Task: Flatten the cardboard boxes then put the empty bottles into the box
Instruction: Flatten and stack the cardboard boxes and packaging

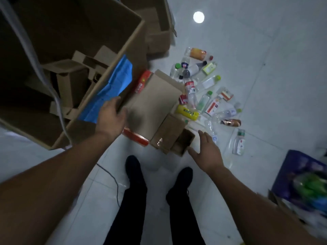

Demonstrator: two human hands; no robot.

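Large box [58,71]: an open brown cardboard box fills the upper left of the view, tilted, with smaller folded cardboard pieces [83,68] lying inside it and a strip of blue tape [113,87] along its near wall.
Left hand [112,115]: reaches forward from the lower left, fingers curled over the near edge of the large box just beside the blue tape, gripping the cardboard.
Flattened carton [152,103]: a pale brown slab with red printed edges lies on the white tiled floor [265,68] just right of the left hand, touching the large box.
Small boxes [171,135]: two smaller brown boxes sit against the lower right side of the flattened carton; the nearer one is open at the top.
Second big box [159,29]: another open brown carton stands at the top centre, behind the first.
Feet [159,172]: two dark shoes and dark trousers at the bottom centre, standing just short of the small boxes.
Right hand [207,152]: hovers above the floor just right of the small boxes, palm down, fingers spread wide, holding nothing.
Empty bottles [207,92]: a loose heap of clear plastic bottles with green, red, orange and yellow labels and caps lies on the floor right of the cartons, outside any box.
Purple carton [300,183]: blurred, at the far right edge.
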